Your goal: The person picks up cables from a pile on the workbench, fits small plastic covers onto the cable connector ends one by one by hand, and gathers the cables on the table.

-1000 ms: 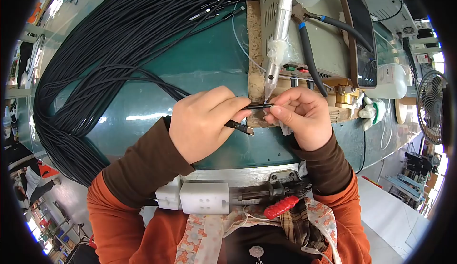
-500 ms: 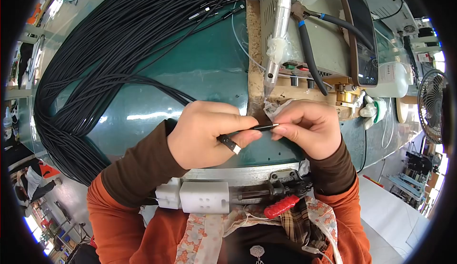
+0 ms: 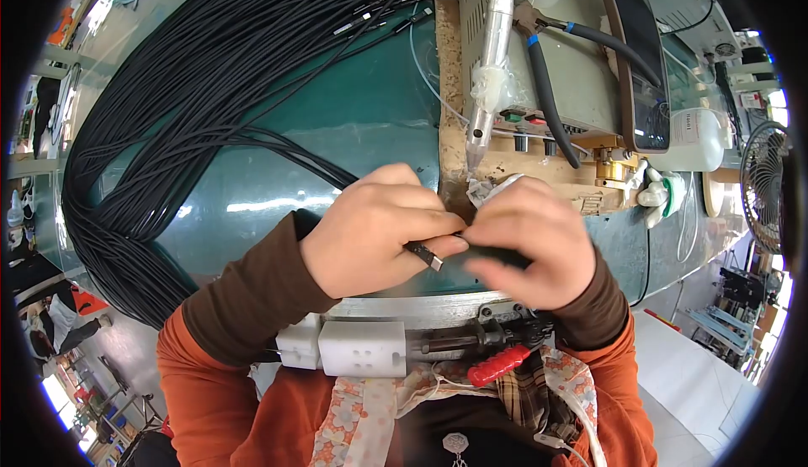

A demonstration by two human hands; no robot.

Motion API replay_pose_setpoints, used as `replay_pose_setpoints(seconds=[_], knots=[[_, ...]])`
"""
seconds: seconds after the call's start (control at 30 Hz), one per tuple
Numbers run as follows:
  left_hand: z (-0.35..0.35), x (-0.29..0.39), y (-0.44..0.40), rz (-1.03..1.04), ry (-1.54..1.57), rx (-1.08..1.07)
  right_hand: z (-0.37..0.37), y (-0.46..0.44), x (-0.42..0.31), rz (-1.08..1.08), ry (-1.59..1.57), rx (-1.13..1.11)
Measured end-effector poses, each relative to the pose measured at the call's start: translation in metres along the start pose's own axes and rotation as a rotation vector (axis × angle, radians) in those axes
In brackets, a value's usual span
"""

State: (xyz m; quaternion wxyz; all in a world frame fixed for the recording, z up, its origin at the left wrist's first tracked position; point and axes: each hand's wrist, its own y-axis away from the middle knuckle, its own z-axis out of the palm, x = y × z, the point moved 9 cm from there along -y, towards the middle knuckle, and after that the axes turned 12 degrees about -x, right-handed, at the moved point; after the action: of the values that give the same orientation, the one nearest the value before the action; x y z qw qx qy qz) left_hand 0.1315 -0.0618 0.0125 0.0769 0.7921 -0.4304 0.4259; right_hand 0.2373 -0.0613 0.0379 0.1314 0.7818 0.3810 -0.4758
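My left hand (image 3: 379, 236) is closed in a pinch around a black cable. The cable's flat plug (image 3: 427, 256) sticks out below the fingers, its metal tip pointing down to the right. My right hand (image 3: 530, 244) is smeared by motion beside the left fingertips, its thumb apart from its fingers, with nothing visible between them. Whether those fingers touch the cable end is hidden. Behind the left hand, several black cables (image 3: 290, 154) run back to a large bundle (image 3: 109, 143).
A metal pen-shaped tool (image 3: 491, 71) stands nose down just beyond my right hand. Pliers (image 3: 545, 88) lean on a control box (image 3: 581, 80) with a phone-like screen (image 3: 644, 71) alongside. A white block (image 3: 362, 347) and red-handled clamp (image 3: 498, 366) line the near edge.
My right thumb has come away from its fingers, and the thin cable end pinched there is no longer visible. My left hand and the plug have shifted slightly right.
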Motion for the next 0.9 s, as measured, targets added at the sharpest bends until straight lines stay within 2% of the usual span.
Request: replay_pose_setpoints(seconds=[0.1,0.13,0.27,0.3,0.43,0.6,0.9], knots=[[0.004,0.004,-0.002,0.040,-0.099,-0.018,0.017,-0.005,-0.021,-0.091,0.252,-0.034],[0.004,0.005,-0.001,0.040,-0.097,-0.020,0.017,-0.004,-0.019,-0.089,0.250,-0.032],[-0.006,-0.007,0.001,-0.182,-0.072,0.023,0.001,0.001,-0.002,-0.072,0.211,0.097],[-0.006,-0.007,0.002,-0.183,-0.071,0.025,0.000,0.001,-0.001,-0.071,0.212,0.096],[-0.013,-0.018,0.006,-0.259,-0.015,0.096,0.007,0.022,0.075,0.616,-0.640,0.220],[-0.014,-0.017,0.003,-0.200,-0.106,0.128,0.011,0.021,0.082,0.640,-0.887,0.274],[-0.015,-0.007,0.003,-0.121,-0.213,0.165,0.009,0.024,0.080,0.633,-0.887,0.250]])
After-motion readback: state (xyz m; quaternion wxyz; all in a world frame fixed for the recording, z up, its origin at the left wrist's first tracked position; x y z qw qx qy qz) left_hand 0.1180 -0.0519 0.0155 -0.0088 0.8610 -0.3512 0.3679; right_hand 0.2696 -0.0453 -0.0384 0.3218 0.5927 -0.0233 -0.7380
